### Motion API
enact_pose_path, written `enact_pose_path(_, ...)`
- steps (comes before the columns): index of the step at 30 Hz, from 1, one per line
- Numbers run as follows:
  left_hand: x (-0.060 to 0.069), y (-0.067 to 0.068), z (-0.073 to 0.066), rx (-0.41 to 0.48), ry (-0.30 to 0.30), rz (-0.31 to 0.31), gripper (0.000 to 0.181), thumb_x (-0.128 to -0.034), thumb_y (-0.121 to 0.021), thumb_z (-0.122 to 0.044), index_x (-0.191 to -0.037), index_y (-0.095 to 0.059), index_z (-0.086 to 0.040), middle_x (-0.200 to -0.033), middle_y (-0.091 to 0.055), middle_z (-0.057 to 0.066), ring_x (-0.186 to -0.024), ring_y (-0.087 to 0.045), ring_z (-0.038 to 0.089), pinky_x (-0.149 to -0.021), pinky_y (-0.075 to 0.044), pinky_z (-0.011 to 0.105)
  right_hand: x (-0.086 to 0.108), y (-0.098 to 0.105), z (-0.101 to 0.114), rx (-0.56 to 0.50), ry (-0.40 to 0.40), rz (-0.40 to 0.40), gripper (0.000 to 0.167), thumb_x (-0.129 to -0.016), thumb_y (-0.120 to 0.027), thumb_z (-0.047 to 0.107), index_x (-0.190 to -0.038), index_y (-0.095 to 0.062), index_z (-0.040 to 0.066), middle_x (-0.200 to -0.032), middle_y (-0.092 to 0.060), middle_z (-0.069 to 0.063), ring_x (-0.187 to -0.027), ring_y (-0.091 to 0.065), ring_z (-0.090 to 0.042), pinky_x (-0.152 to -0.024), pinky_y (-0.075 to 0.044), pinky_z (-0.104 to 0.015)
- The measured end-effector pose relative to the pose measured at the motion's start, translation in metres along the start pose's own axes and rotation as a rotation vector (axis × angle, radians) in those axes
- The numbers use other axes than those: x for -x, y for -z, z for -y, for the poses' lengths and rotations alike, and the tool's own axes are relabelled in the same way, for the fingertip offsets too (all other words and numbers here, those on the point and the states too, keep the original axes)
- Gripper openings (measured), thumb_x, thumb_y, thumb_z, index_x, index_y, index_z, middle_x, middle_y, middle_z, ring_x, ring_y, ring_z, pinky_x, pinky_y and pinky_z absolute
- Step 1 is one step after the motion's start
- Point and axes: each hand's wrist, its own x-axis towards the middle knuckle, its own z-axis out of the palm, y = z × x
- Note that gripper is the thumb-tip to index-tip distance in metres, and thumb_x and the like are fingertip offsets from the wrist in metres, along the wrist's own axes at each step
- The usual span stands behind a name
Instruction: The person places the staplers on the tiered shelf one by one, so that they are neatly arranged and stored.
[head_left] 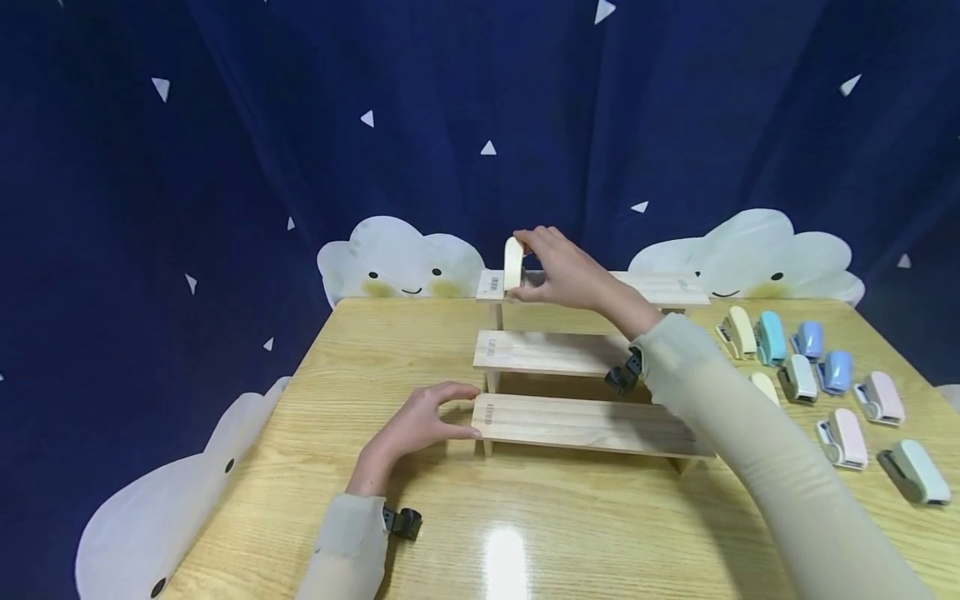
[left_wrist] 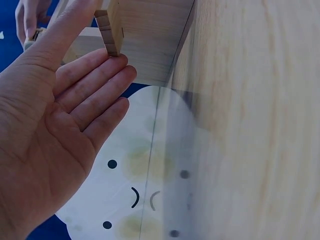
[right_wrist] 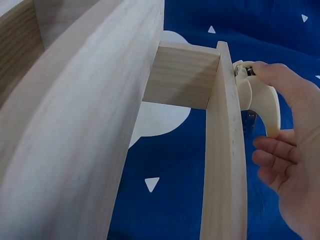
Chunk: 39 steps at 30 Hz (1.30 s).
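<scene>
A pale yellow stapler (head_left: 513, 265) stands on end at the left end of the top step of a three-step wooden rack (head_left: 555, 350). My right hand (head_left: 562, 271) grips this stapler (right_wrist: 267, 102), thumb at one end and fingers at the other. In the right wrist view its side meets the top board's surface. At the rack's lower left, my left hand (head_left: 423, 421) holds the end of the bottom step between thumb and fingers. The left wrist view shows the palm and fingertips (left_wrist: 117, 59) against the board's end.
Several staplers lie on the table right of the rack, among them a teal one (head_left: 770, 337), a blue one (head_left: 836, 371), a pink one (head_left: 847, 437) and a white one (head_left: 918, 471). White cloud panels (head_left: 405, 258) and a dark blue curtain (head_left: 480, 100) stand behind.
</scene>
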Motion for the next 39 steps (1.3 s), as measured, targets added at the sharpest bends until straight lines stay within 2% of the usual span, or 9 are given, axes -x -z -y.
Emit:
enact_pose_path(7, 0.0, -0.005, 0.0, -0.001, 0.001, 0.014, 0.067, -0.0747, -0.082, -0.043, -0.133, -0.06, -0.019, -0.137, -0.061, 0.001, -0.132, -0.054, 0.024, -0.115, -0.041, 0.046, 0.015, 0.004, -0.009, -0.032, -0.02, -0.025, 0.099, -0.077, -0.08, 0.05, -0.151, -0.032, 0.004, -0.126, -0.053, -0.013, -0.113, -0.046, -0.025, -0.099, -0.045, -0.044)
enact_pose_path(15, -0.001, -0.005, 0.001, 0.0, 0.004, 0.013, 0.069, -0.074, -0.083, -0.043, -0.134, -0.059, -0.018, -0.137, -0.062, 0.001, -0.13, -0.055, 0.023, -0.114, -0.042, 0.046, 0.053, 0.022, -0.024, -0.084, -0.006, -0.076, 0.094, -0.078, -0.082, 0.038, -0.151, -0.031, 0.006, -0.126, -0.052, -0.013, -0.118, -0.046, -0.029, -0.101, -0.042, -0.047)
enact_pose_path(19, -0.001, -0.004, 0.002, -0.002, 0.0, 0.017, 0.07, -0.0741, -0.083, -0.043, -0.135, -0.059, -0.017, -0.137, -0.061, 0.002, -0.129, -0.056, 0.023, -0.114, -0.042, 0.046, 0.078, 0.031, -0.031, -0.085, -0.021, -0.105, 0.093, -0.078, -0.083, 0.033, -0.151, -0.031, 0.007, -0.126, -0.053, -0.013, -0.118, -0.046, -0.03, -0.101, -0.041, -0.048)
enact_pose_path(24, 0.0, -0.003, 0.002, -0.011, 0.003, 0.01, 0.07, -0.0734, -0.083, -0.043, -0.135, -0.058, -0.019, -0.136, -0.062, 0.001, -0.128, -0.057, 0.023, -0.114, -0.041, 0.047, 0.113, 0.041, -0.042, -0.065, -0.041, -0.149, 0.092, -0.077, -0.084, 0.027, -0.151, -0.032, 0.007, -0.126, -0.053, -0.013, -0.116, -0.046, -0.03, -0.089, -0.042, -0.045)
enact_pose_path(29, 0.0, -0.002, 0.002, -0.018, -0.004, 0.01, 0.07, -0.0746, -0.082, -0.043, -0.135, -0.058, -0.018, -0.137, -0.062, 0.002, -0.129, -0.056, 0.024, -0.114, -0.042, 0.047, 0.151, 0.049, -0.058, -0.02, -0.038, -0.203, 0.095, -0.073, -0.086, 0.021, -0.151, -0.033, 0.009, -0.122, -0.054, -0.013, -0.11, -0.046, -0.026, -0.084, -0.04, -0.037)
enact_pose_path(35, 0.0, -0.001, 0.0, -0.014, -0.005, 0.011, 0.071, -0.0755, -0.081, -0.044, -0.136, -0.058, -0.016, -0.139, -0.06, 0.001, -0.132, -0.054, 0.024, -0.114, -0.042, 0.047, 0.197, 0.056, -0.078, 0.032, -0.123, -0.206, 0.098, -0.07, -0.088, 0.021, -0.151, -0.034, 0.01, -0.121, -0.056, -0.011, -0.107, -0.047, -0.019, -0.079, -0.037, -0.023)
enact_pose_path(39, 0.0, -0.001, 0.0, -0.018, -0.005, 0.012, 0.072, -0.0755, -0.081, -0.044, -0.137, -0.057, -0.015, -0.14, -0.059, 0.001, -0.133, -0.053, 0.025, -0.115, -0.041, 0.048, 0.224, 0.054, -0.091, 0.043, -0.166, -0.204, 0.096, -0.071, -0.088, 0.022, -0.151, -0.035, 0.009, -0.119, -0.057, -0.011, -0.103, -0.045, -0.015, -0.077, -0.036, -0.02)
